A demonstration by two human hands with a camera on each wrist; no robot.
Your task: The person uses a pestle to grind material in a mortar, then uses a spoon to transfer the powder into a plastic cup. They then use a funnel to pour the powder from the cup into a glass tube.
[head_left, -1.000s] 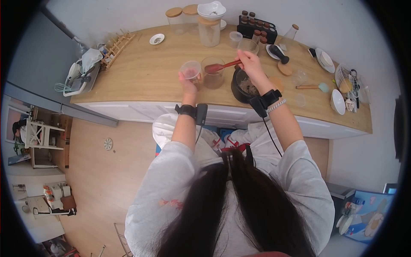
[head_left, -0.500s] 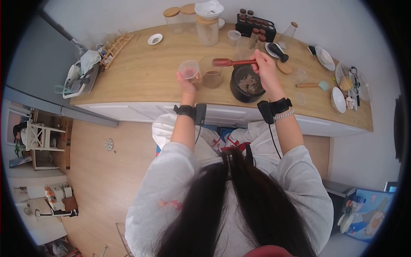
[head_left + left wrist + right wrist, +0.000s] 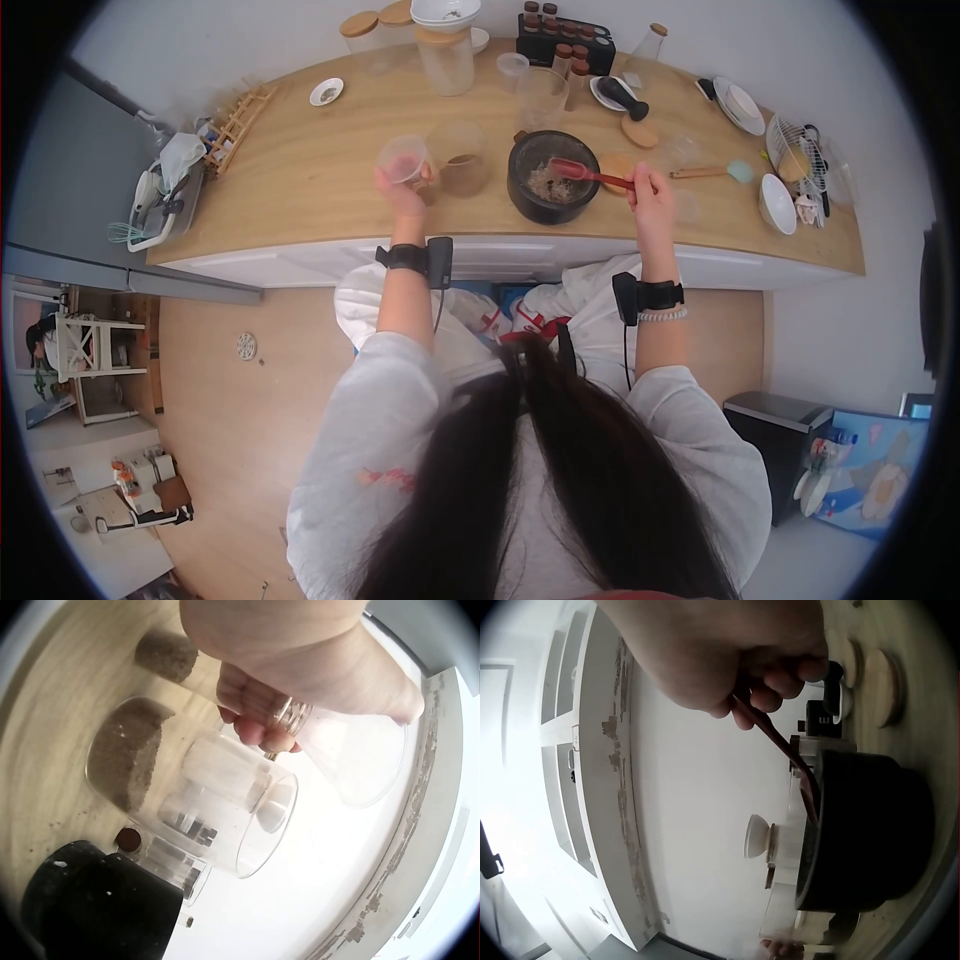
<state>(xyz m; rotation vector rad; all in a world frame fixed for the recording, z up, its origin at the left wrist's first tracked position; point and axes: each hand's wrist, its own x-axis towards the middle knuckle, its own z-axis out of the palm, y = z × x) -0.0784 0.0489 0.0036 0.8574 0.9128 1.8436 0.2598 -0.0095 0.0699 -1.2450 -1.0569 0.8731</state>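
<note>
In the head view my left hand [image 3: 405, 200] grips a slim clear bottle under a clear flared funnel [image 3: 402, 160]. The left wrist view shows brown powder in the bottle's base [image 3: 166, 656]. Beside it stands a wide glass jar [image 3: 460, 160], also part filled with brown powder. My right hand [image 3: 652, 195] pinches the handle of a red scoop [image 3: 575, 170]. The scoop's head is inside the black mortar [image 3: 535, 205], over greyish-brown ground material [image 3: 550, 185]. In the right wrist view the mortar's wall hides the scoop's tip.
Behind the mortar stand an empty glass jar [image 3: 543, 98], a black spice rack [image 3: 568, 45] and a black pestle [image 3: 622, 98] on a dish. To the right lie a spatula [image 3: 740, 171], a white bowl [image 3: 777, 205] and a wire basket [image 3: 798, 150]. A wooden rack [image 3: 238, 125] stands left.
My right hand has carried the red scoop rightward from the glass jar and lowered its head into the mortar. The left hand keeps hold of the bottle and funnel beside the jar.
</note>
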